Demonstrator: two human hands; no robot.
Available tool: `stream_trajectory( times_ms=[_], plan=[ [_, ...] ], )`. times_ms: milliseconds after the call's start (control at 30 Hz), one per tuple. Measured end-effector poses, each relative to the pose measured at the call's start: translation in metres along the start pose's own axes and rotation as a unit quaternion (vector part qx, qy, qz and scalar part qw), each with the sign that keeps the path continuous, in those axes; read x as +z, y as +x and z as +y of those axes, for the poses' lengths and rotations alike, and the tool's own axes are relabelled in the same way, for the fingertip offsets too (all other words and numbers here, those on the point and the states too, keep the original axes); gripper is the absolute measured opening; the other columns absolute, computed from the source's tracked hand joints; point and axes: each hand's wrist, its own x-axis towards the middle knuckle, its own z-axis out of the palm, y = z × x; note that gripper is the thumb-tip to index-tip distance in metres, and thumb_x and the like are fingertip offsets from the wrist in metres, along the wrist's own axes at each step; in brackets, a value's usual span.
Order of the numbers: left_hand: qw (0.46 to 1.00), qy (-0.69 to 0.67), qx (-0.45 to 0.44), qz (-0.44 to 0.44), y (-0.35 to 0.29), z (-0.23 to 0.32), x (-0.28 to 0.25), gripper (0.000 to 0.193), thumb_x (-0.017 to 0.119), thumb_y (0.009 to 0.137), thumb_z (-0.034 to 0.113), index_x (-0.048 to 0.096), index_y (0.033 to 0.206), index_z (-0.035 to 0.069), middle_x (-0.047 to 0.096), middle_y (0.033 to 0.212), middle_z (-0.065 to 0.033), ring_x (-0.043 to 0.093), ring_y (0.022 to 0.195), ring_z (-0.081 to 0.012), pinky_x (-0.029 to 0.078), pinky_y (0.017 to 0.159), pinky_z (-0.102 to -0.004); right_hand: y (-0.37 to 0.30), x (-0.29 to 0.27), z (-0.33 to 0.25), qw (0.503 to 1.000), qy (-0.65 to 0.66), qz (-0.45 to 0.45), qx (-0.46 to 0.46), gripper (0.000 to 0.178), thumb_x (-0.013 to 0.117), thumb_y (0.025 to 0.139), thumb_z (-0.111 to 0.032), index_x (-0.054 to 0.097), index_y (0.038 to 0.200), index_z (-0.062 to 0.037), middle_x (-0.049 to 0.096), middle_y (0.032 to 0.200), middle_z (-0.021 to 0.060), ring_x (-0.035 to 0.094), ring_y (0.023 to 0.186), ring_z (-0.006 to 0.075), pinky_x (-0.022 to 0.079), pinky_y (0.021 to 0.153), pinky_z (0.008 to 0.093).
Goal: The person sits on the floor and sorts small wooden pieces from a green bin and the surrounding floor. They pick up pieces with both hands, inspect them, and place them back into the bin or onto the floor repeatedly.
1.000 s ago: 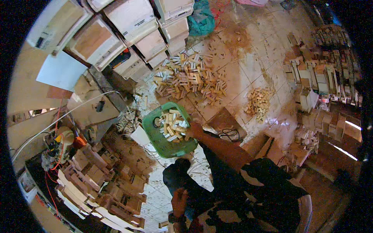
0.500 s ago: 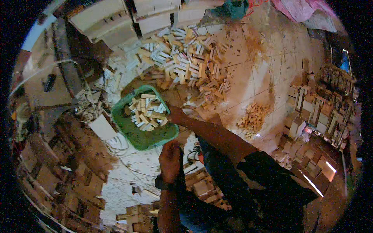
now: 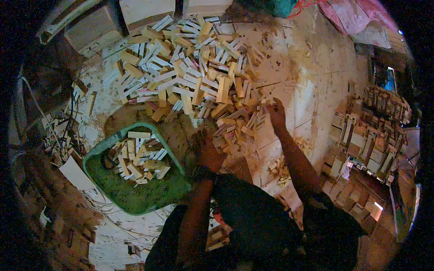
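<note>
A big heap of short wooden blocks, some with pale faces, lies on the floor in front of me. My left hand is low at the near edge of this heap, beside the green plastic tub; its fingers look stretched out, though shadow dims them. At the heap's right edge, my right hand reaches down with bent fingers apart, and I see nothing held in it. Inside the tub sits a smaller load of wooden blocks. Neither hand touches the tub's load.
To the right, a smaller pile of wood pieces is partly behind my right forearm. Stacked wooden parts stand farther right. A white board and cables lie left of the tub. Pale boxes line the far side.
My right hand has left the tub's rim and moved right to the heap's edge. My left hand has moved forward to the heap. The view has shifted, with the heap now appearing closer.
</note>
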Motion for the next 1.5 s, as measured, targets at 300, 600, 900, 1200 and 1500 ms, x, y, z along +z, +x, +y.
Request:
stream_trajectory(
  times_ms=[300, 600, 900, 1200, 1500],
  plan=[
    [0.998, 0.061, 0.011, -0.03, 0.029, -0.016, 0.029, 0.098, 0.078, 0.068, 0.047, 0.031, 0.141, -0.001, 0.039, 0.141, -0.0234, 0.043, 0.127, -0.0396, 0.035, 0.104, -0.051, 0.004, 0.024, 0.043, 0.949, 0.264, -0.098, 0.145, 0.049, 0.058, 0.087, -0.053, 0.052, 0.117, -0.0149, 0.057, 0.106, 0.0013, 0.055, 0.097, 0.0159, 0.043, 0.084, 0.037],
    [0.882, -0.444, 0.043, -0.15, 0.055, -0.025, 0.074, 0.079, 0.083, 0.069, 0.026, 0.041, 0.131, 0.001, 0.057, 0.123, -0.0142, 0.056, 0.112, -0.0288, 0.048, 0.093, -0.0407, -0.032, 0.025, 0.02, 0.933, 0.299, -0.2, -0.002, 0.053, 0.059, 0.088, -0.05, 0.054, 0.124, -0.0113, 0.06, 0.111, 0.0051, 0.06, 0.099, 0.0201, 0.049, 0.083, 0.0337],
    [0.852, -0.482, -0.156, -0.134, 0.059, -0.028, 0.082, 0.057, 0.077, 0.077, 0.02, 0.049, 0.121, -0.003, 0.064, 0.108, -0.0126, 0.064, 0.088, -0.0213, 0.054, 0.074, -0.0356, -0.056, 0.03, 0.006, 0.842, 0.383, -0.268, 0.267, 0.051, 0.064, 0.086, -0.046, 0.055, 0.12, -0.0097, 0.062, 0.102, 0.0055, 0.062, 0.086, 0.018, 0.053, 0.071, 0.0335],
    [0.896, -0.42, -0.089, -0.114, 0.024, 0.005, 0.077, 0.03, 0.065, 0.086, 0.023, 0.062, 0.104, 0.0, 0.068, 0.085, -0.012, 0.065, 0.065, -0.0216, 0.054, 0.059, -0.0373, -0.083, 0.007, -0.033, 0.848, 0.381, -0.247, 0.273, 0.045, 0.061, 0.09, -0.035, 0.054, 0.123, -0.0069, 0.063, 0.103, 0.0073, 0.064, 0.086, 0.0202, 0.054, 0.071, 0.0336],
    [0.926, -0.376, 0.035, -0.005, -0.007, 0.067, -0.001, 0.025, 0.058, 0.085, 0.015, 0.063, 0.102, -0.002, 0.069, 0.088, -0.0192, 0.066, 0.077, -0.0364, 0.052, 0.071, -0.044, -0.091, -0.025, -0.1, 0.932, 0.211, -0.272, 0.117, 0.038, 0.053, 0.092, -0.028, 0.058, 0.119, -0.0027, 0.065, 0.109, 0.0139, 0.065, 0.094, 0.0232, 0.052, 0.08, 0.0362]
  ],
)
